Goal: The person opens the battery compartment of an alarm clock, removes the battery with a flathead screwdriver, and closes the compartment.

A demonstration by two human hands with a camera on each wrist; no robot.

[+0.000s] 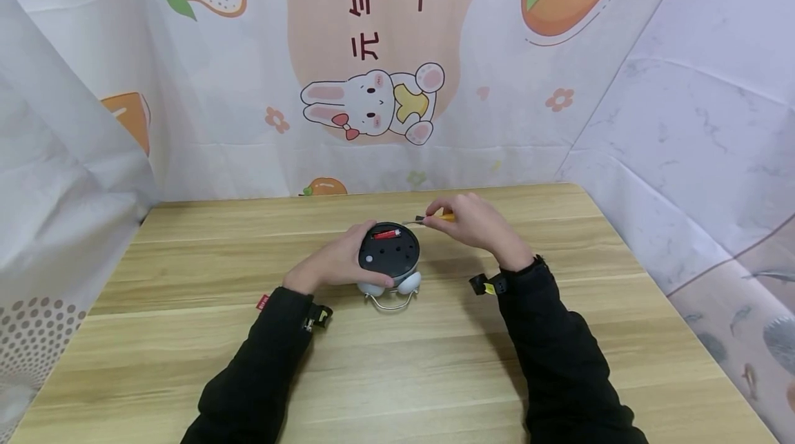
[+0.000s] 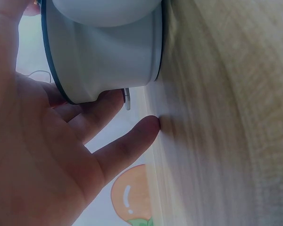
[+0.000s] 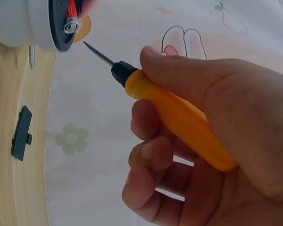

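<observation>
A twin-bell alarm clock (image 1: 397, 266) lies with its black back up, its pale bells and wire handle toward the person. A red battery (image 1: 386, 234) shows in its open compartment; one end sticks up in the right wrist view. Around the clock's left side, my left hand (image 1: 338, 257) holds it, thumb near the bells, fingers at the far side. My right hand (image 1: 477, 224) grips a screwdriver (image 3: 172, 115) by its yellow handle. The screwdriver's tip points at the clock's back, apart from the battery in the right wrist view.
A small black battery cover (image 3: 21, 133) lies on the wooden table (image 1: 385, 375) beyond the clock. Behind the table's far edge hangs a printed cloth (image 1: 217, 105), with more cloth on both sides.
</observation>
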